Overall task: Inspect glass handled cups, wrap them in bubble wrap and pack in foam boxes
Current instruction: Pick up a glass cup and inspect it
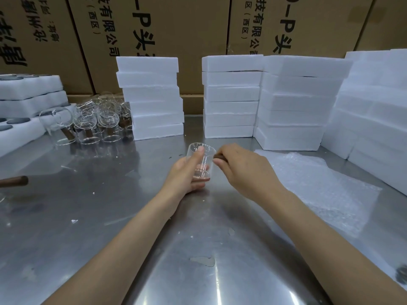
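Glass handled cup (201, 159) held over the bench (110, 205): left hand (187, 172) wraps its smooth, fragile body; right hand (240, 168) pinches the wooden handle (218, 155), probably the surer hold.

Head view, downward over table (110, 216)

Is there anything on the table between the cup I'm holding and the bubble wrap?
Nothing visible. The cup, held by both hands, is just left of the bubble wrap; only bare table and your right hand lie between.
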Demonstrator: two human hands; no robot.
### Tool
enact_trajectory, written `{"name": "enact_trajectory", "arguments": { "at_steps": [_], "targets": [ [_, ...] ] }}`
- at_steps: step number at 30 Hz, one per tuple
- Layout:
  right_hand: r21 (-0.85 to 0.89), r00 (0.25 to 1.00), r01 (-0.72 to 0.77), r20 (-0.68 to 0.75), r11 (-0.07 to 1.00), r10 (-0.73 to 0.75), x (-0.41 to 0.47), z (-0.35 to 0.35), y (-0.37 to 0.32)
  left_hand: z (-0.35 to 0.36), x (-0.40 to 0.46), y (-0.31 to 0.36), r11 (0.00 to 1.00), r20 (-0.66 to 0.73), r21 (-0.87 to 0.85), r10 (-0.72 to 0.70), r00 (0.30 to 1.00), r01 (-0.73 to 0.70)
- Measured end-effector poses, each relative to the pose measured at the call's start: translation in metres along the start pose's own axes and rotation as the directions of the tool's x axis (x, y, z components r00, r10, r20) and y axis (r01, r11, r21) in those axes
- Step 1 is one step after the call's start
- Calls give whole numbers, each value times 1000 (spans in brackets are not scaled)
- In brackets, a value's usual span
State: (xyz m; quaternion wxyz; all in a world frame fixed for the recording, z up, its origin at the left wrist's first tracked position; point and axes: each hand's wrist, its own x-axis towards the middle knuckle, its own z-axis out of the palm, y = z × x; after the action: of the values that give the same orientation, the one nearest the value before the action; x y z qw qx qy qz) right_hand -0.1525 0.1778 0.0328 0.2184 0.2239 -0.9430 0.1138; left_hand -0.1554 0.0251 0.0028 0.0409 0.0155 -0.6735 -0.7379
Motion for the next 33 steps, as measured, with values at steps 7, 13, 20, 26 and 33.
{"name": "enact_trajectory", "arguments": {
  "at_steps": [7, 13, 20, 26, 33],
  "targets": [
    [292, 981, -130, 175, 947, 80, -1, -6, 4, -4, -8, 1, 997, 125, 40, 66, 990, -71],
    [709, 893, -428, 426, 561, 144, 2, -5, 12, -6, -10, 0, 992, 211, 46, 106, 972, -119],
    [642, 637, -762, 767, 87, -82, 4, -11, 24, -8, -12, 0, 992, 284, -4, 122, 951, -127],
    [512, 532, -847, 823, -145, -201, 3, -13, 29, -7, -10, -1, 991, 287, -76, 124, 950, -106],
    [543, 546, -838, 833, 53, 86, 3, -7, 24, -5, -9, -1, 987, 246, -106, 144, 958, -121]
  ]
}}
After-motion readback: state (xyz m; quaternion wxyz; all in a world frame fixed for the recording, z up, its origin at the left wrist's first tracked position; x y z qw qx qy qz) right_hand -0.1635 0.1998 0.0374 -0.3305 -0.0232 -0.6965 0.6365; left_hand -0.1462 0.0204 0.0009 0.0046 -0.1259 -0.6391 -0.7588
